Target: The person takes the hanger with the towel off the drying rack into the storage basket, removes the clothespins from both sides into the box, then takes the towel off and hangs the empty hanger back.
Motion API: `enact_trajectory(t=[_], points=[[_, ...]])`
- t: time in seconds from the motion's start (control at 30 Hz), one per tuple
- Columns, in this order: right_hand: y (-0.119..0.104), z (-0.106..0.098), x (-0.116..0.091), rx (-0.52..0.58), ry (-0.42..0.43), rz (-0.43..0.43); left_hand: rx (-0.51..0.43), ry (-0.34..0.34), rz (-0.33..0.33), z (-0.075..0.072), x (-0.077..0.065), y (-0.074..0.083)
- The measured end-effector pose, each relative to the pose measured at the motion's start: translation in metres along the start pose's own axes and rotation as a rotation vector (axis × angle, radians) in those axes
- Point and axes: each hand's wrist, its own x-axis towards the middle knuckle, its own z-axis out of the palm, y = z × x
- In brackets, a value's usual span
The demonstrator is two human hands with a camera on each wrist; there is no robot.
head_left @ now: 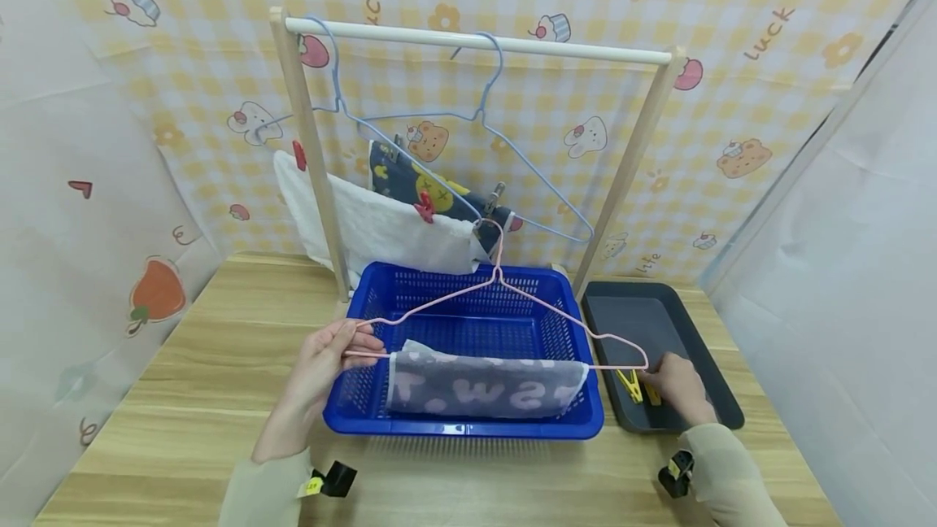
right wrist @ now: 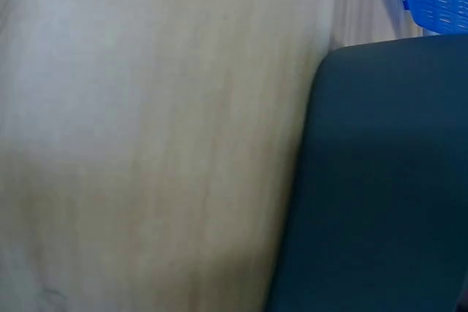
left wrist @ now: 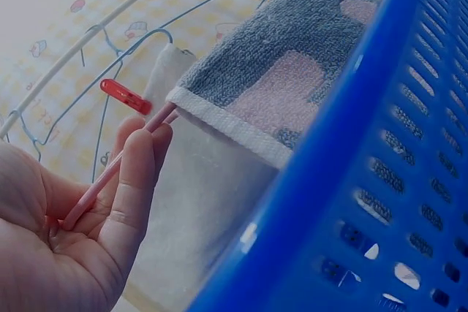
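My left hand [head_left: 333, 360] grips the left end of a pink clothes hanger [head_left: 545, 305], its fingers curled round the wire. Over the hanger's lower bar lies a grey towel [head_left: 486, 387] with pink shapes and a white edge; it hangs above the blue basket [head_left: 461, 429]. In the left wrist view the hanger wire [left wrist: 110, 173] runs across the fingers into the towel's fold. My right hand [head_left: 681, 387] is down in the dark grey tray [head_left: 647, 307], at the yellow clothespins [head_left: 629, 386]. Its fingertips are partly hidden, so a hold on one cannot be made out.
Behind the basket stands a rack with a white rail [head_left: 571, 47] and wooden posts. Two blue hangers [head_left: 538, 169] hang there, with a white towel [head_left: 395, 230] held by red clothespins [head_left: 424, 207] and a dark patterned cloth [head_left: 439, 181] held by clips. Wooden table [head_left: 212, 356] surrounds the basket.
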Motion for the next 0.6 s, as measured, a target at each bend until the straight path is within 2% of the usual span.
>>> enact_trajectory(t=[0.17, 0.3, 0.47, 0.6], points=[[-0.003, -0.002, 0.000, -0.048, -0.004, 0.011, 0.029, 0.045, -0.045, 0.003, 0.005, 0.003], [-0.010, -0.010, -0.008, -0.095, 0.075, -0.025, 0.032, 0.075, -0.063, 0.005, 0.008, 0.005], [-0.034, -0.025, -0.027, -0.038, 0.271, -0.176, 0.016, 0.119, -0.061, 0.008, 0.011, 0.006], [-0.058, -0.033, -0.043, 0.024, 0.324, -0.290, 0.007, 0.146, -0.048, 0.010, 0.015, 0.008]])
